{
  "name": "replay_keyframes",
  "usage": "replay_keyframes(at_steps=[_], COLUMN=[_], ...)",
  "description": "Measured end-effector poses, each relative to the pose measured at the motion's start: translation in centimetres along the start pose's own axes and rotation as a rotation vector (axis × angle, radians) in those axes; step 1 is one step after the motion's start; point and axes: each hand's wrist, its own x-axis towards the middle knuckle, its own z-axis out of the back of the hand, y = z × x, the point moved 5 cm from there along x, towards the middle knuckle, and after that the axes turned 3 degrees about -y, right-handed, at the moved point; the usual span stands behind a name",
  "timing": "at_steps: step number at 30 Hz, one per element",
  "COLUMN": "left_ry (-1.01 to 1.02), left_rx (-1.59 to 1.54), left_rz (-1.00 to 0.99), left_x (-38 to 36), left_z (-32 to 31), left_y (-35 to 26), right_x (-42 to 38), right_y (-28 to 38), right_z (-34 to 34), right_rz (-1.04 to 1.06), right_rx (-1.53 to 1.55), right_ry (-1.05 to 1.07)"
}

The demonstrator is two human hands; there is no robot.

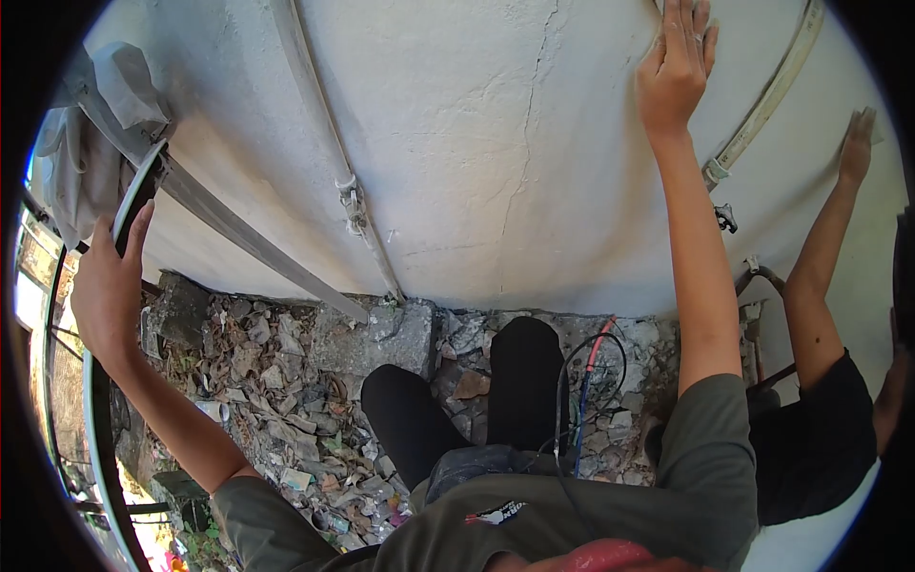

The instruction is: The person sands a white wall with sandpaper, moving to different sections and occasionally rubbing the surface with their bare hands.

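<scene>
My left hand is at the far left, its thumb and fingers closed round a dark, curved metal rail with a pale edge. My right hand is raised at the top, its fingers stretched upward against the white wall. The top edge of the view partly cuts off its fingertips, and a thin edge of something shows beside them, too little to name. A long vertical crack runs down the wall to the left of my right hand.
A co-worker's hand rests on the wall at the right. Pipes with valves run along the wall. Grey cloth hangs at the upper left. Rubble, leaves and a concrete block cover the ground, near a looped cable.
</scene>
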Motion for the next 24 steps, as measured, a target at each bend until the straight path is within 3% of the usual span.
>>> replay_keyframes(at_steps=[2, 4, 7, 10, 16, 18, 24], left_ry=[0.012, 0.018, 0.010, 0.021, -0.006, -0.002, 0.007], left_rx=[0.002, 0.011, 0.007, 0.016, 0.008, 0.015, 0.036], left_rz=[0.010, 0.019, -0.004, 0.013, 0.007, 0.008, 0.002], left_x=[0.0, 0.0, 0.0, 0.0, 0.0, 0.2, 0.2], left_z=[0.0, 0.0, 0.0, 0.1, -0.1, -0.4, -0.4], left_y=[-0.1, -0.1, 0.0, -0.1, 0.0, 0.3, 0.3], right_x=[-1.5, -3.0, -3.6, -1.2, 2.7, 1.1, -9.4], right_y=[2.2, 3.3, 2.9, 1.2, -1.7, -0.4, 4.2], right_z=[-0.3, -0.7, -0.7, 0.0, -0.3, -0.7, -0.3], right_rz=[0.054, 0.123, 0.268, 0.273, 0.076, -0.014, 0.185], right_rx=[0.046, 0.169, 0.099, 0.035, -0.071, 0.023, 0.240], right_ry=[0.078, -0.022, 0.124, 0.162, -0.037, -0.038, 0.145])
